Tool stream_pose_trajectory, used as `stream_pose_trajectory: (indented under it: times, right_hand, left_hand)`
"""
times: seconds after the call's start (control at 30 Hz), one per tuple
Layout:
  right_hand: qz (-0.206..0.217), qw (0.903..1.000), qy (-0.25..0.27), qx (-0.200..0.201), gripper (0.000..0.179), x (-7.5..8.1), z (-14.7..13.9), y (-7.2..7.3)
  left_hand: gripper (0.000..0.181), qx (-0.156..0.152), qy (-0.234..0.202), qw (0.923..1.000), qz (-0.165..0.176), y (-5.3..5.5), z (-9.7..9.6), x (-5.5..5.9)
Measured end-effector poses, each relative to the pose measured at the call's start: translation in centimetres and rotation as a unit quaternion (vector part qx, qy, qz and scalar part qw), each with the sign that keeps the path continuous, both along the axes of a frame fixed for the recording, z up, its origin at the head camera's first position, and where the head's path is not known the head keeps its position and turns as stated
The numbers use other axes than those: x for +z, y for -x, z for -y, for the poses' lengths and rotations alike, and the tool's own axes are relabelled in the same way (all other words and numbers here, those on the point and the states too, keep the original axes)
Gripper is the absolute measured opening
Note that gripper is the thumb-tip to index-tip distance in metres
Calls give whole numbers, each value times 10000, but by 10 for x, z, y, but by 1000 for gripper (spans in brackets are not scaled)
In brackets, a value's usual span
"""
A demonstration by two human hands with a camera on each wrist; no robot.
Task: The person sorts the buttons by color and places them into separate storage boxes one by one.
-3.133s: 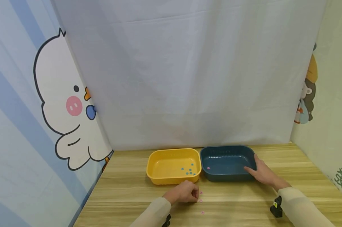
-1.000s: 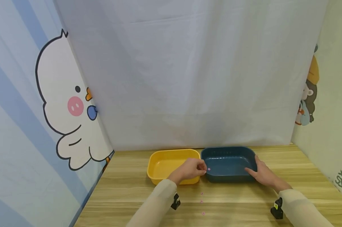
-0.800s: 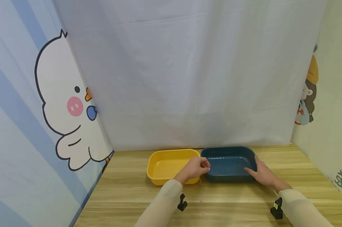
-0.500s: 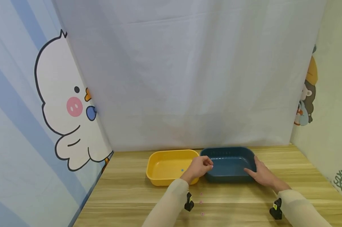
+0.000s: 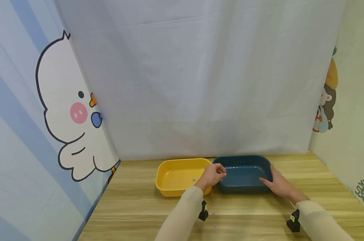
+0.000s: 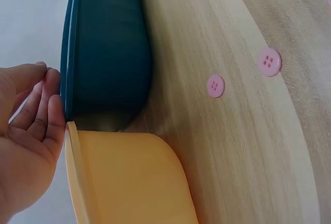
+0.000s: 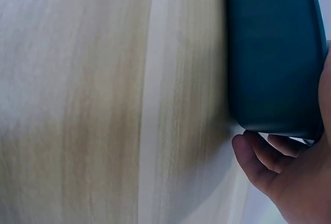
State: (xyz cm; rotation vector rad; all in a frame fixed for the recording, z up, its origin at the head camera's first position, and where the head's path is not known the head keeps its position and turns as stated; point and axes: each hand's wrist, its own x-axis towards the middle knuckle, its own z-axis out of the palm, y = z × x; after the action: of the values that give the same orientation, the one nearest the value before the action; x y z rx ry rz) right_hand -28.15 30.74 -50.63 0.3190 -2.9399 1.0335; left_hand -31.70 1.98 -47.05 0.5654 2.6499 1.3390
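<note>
The left grip (image 5: 213,174) hangs at the nine o'clock end of the dark blue tray (image 5: 242,174), thumb and forefinger tips together, the other fingers bent; whether anything is pinched between them, I can't tell from here; over at four o'clock on that same tray, the right grip (image 5: 278,183) is clamped on the end, thumb over the rim, fingers curled against the outer wall; right beside it at nine o'clock sits the yellow tray (image 5: 173,177), with a small blue disc (image 5: 194,180) on its floor, out toward four o'clock; a pink speck (image 5: 221,180) shows just under the left fingertips, too small to name; down to the tabletop (image 5: 133,214), and here are the buttons, strung out at six o'clock from where the trays meet: first pink button (image 6: 215,86) nearest the trays, second pink button (image 6: 269,61) next, third pink button (image 5: 215,226) closest to the person; four holes apiece on the first two; pale sleeves (image 5: 183,212) reach in from six and five o'clock, a black device (image 5: 203,211) at each wrist; and at twelve o'clock, behind it all, a grey-white curtain (image 5: 209,83).
</note>
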Motion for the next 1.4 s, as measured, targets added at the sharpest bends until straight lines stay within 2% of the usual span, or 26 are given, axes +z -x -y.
stream_pose_trajectory:
  times: [0.4,1.0,1.4]
  right_hand:
    - [8,9999,-139,-22,92,1,0,0]
    - [38,9999,-125,-16,93,0,0,-1]
    - [-21,9999,-151,-1,92,3,1,-2]
  left_hand:
    - [4,85,-472,9985,278,7,-4,-5]
    - [5,440,-234,9982,330,10,-9,-9]
    - [5,521,-222,9981,246,10,-8,-8]
